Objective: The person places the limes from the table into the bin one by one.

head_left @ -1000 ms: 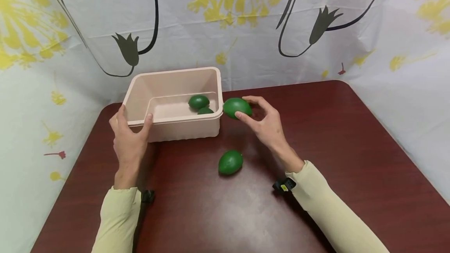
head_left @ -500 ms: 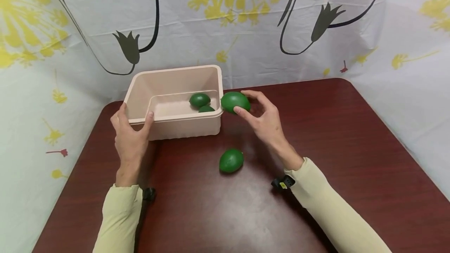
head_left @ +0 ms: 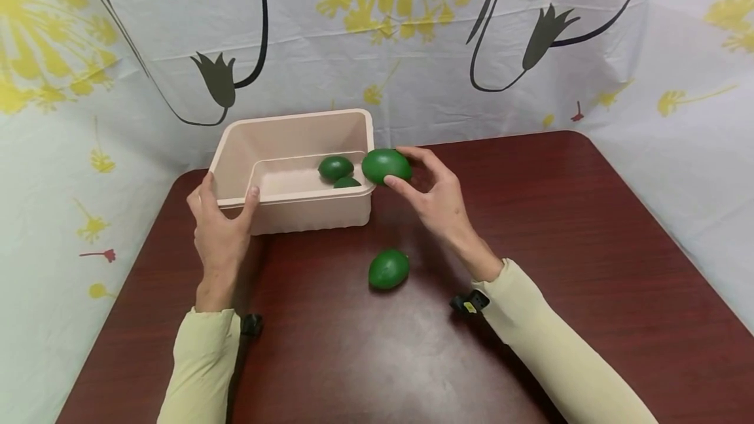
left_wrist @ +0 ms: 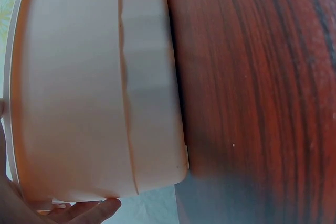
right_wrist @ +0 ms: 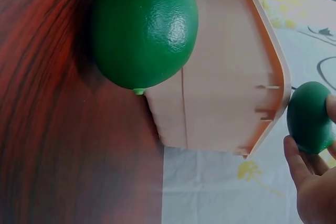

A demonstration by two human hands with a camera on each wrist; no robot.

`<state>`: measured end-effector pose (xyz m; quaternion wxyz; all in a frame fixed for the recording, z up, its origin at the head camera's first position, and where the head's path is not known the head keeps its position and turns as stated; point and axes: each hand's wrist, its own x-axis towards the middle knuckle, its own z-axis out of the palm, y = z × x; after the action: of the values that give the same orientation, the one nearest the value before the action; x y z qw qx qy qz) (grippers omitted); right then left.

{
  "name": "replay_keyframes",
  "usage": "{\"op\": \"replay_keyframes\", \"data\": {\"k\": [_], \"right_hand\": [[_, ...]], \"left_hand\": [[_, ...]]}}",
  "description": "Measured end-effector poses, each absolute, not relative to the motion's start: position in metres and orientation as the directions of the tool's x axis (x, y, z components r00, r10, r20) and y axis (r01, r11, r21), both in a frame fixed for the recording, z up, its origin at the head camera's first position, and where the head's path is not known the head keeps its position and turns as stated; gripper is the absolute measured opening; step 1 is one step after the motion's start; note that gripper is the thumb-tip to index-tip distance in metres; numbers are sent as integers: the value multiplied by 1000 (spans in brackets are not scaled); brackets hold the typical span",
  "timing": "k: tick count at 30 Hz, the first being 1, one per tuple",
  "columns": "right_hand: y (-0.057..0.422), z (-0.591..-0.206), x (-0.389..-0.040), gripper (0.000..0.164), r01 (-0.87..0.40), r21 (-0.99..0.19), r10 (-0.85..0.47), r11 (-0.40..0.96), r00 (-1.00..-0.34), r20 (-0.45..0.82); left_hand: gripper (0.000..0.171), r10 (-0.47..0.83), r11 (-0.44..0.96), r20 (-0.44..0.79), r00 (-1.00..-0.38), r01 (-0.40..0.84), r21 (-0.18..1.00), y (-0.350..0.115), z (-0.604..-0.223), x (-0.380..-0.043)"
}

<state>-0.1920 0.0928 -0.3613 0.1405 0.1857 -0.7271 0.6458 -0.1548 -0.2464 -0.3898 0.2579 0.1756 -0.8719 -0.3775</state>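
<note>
My left hand (head_left: 222, 241) grips the front left corner of a pale pink plastic bin (head_left: 303, 213), thumb on the front rim. In the left wrist view its fingers (left_wrist: 97, 212) curl round the bin's end. My right hand (head_left: 444, 205) pinches a green lime (head_left: 384, 166) between thumb and fingers. That lime overlaps the bin's right rim in the head view; the right wrist view shows it right beside the rim. Two more limes, a whole one (head_left: 336, 168) and one partly hidden by the front wall (head_left: 347, 182), lie inside. Another lime (head_left: 389, 269) rests on the table before the bin.
The dark red wood-grain table (head_left: 559, 247) carries the bin near its back edge. Behind and at the sides hangs a white cloth (head_left: 424, 97) with yellow and grey flower prints. Each wrist wears a small black device (head_left: 471, 303).
My right hand has moved the held lime left and slightly up, from beside the bin's right rim to overlapping it. My left hand keeps its grip on the bin's corner.
</note>
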Motion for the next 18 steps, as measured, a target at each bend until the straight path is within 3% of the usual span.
{"op": "replay_keyframes", "data": {"k": [11, 18], "right_hand": [[85, -357, -195, 51, -455, -885, -109, 102, -889, 445], [82, -354, -196, 52, -483, -852, -98, 200, -875, 473]], "left_hand": [[92, -503, 655, 316, -804, -116, 747, -246, -389, -155], [92, -505, 654, 316, -803, -117, 748, -246, -389, -155]]}}
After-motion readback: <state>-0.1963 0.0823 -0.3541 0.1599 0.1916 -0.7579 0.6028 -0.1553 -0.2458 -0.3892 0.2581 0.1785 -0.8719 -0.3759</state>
